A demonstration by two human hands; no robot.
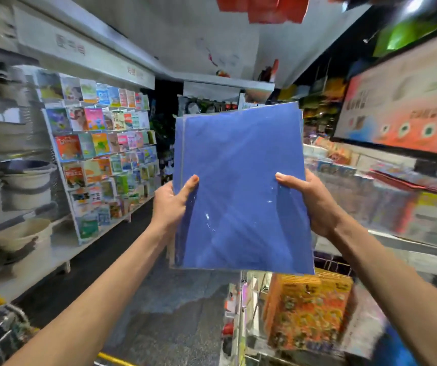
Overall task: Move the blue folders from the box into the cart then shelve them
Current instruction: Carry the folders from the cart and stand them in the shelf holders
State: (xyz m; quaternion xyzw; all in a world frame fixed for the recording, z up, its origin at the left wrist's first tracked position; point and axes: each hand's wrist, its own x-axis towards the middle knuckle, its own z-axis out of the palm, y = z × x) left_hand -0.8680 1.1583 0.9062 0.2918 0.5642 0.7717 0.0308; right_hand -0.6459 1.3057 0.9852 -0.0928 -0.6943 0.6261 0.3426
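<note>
Hands: our left hand at 9 o'clock, right hand at 3, both clamping the blue folders
Why: guessing a two-sided grip stops the slippery stack fanning out before shelving

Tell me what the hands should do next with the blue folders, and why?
Probably carry the blue folders toward the shelf on the right and set them down: the left hand and right hand both grip the stack in mid-air. The exact spot is unclear.
</note>
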